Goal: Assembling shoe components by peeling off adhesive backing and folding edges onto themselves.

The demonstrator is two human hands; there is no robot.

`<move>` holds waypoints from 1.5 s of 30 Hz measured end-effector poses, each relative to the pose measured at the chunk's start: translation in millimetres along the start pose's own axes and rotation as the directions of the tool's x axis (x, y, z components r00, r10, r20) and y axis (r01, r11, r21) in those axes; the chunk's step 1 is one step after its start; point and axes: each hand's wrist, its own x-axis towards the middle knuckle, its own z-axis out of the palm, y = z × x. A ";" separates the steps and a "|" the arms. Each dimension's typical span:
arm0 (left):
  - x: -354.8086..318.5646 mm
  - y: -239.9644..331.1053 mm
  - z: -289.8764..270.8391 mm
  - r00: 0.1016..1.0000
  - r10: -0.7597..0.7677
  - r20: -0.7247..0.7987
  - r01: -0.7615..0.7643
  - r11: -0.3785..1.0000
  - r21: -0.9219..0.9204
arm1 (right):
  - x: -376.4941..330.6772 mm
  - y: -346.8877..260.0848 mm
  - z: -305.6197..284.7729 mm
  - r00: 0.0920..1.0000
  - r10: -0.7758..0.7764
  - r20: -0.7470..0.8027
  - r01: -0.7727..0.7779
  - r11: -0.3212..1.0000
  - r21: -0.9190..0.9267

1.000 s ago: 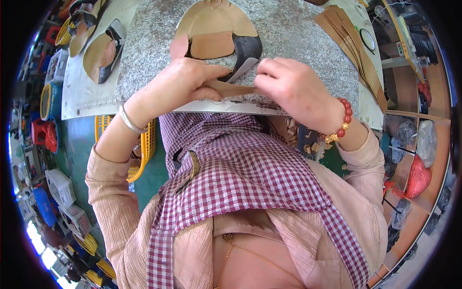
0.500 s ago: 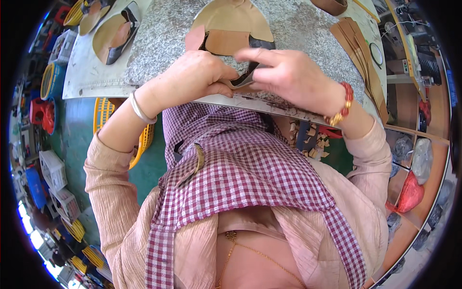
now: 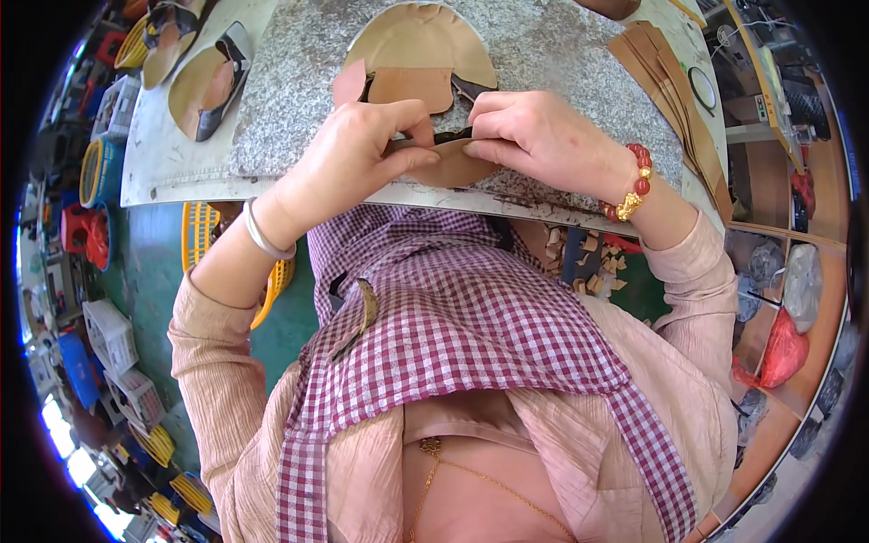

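Observation:
A leather shoe upper (image 3: 418, 41), with a tan lining and black edges, lies on a grey speckled stone slab (image 3: 290, 104) before me. Across its middle is a brown leather patch (image 3: 409, 88), and a pinkish flap (image 3: 348, 83) sticks out at its left. Thumb and fingers of my left hand (image 3: 362, 145) pinch the dark near edge, just above a curved tan part (image 3: 455, 170) by the table's front. My right hand (image 3: 548, 140) grips the same edge a little to the right, fingers curled. The fingers cover parts of that edge.
Two similar shoe uppers (image 3: 208, 86) (image 3: 170, 41) lie at the table's far left. Long brown leather strips (image 3: 665, 81) and a tape roll (image 3: 702, 89) are on the right. Below the table are a yellow basket (image 3: 197, 233) and leather scraps (image 3: 602, 267).
My right hand, blurred and partly lifted before, has closed on the near edge. That edge is now spread between both hands, showing more of the curved tan part.

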 end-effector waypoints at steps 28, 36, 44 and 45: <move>7.1 9.7 -8.0 0.960 -0.153 0.234 0.126 0.984 0.126 | -5.0 -4.2 17.1 0.998 -0.034 -0.043 0.036 0.998 0.050; -0.6 -11.5 -6.2 0.943 0.270 0.196 -0.262 0.963 -0.066 | -2.5 -2.9 21.5 0.996 -0.084 0.014 0.079 0.972 0.219; -16.6 -1.1 -6.8 0.979 0.196 0.061 -0.205 0.951 0.230 | -0.2 -15.0 35.9 0.993 -0.033 -0.111 0.044 0.994 0.101; -13.9 7.1 -8.0 0.991 0.076 0.107 -0.095 0.978 0.186 | 0.9 -17.2 36.0 0.993 -0.033 -0.115 0.045 0.993 0.106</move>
